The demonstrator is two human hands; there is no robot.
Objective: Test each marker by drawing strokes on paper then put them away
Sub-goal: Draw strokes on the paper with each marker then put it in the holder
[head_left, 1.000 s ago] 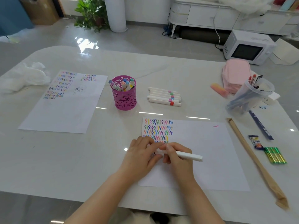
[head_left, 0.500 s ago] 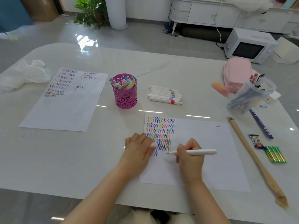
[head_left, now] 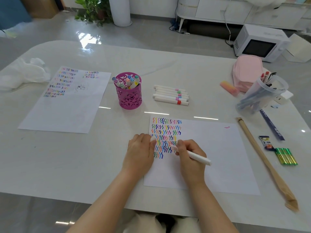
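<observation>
My right hand (head_left: 190,157) grips a white marker (head_left: 199,158) like a pen, its tip down on the paper (head_left: 217,152) among rows of coloured wavy strokes (head_left: 165,137). My left hand (head_left: 140,151) rests on the paper's left edge with a white cap (head_left: 153,138) held between thumb and fingers. Several capped white markers (head_left: 170,97) lie in a row beyond the paper. A magenta pen cup (head_left: 128,93) left of them holds several more markers.
A second stroke-covered sheet (head_left: 67,98) lies at the left, with crumpled white plastic (head_left: 21,73) beyond it. At the right are a pink pouch (head_left: 246,71), a clear cup of pens (head_left: 262,93), an orange eraser (head_left: 229,88), a wooden stick (head_left: 262,158), a ruler (head_left: 272,126) and green packets (head_left: 286,158).
My hands pulled the cap off the marker and parted. My right hand then turned the marker and brought its tip down onto the strokes; my left hand kept the cap.
</observation>
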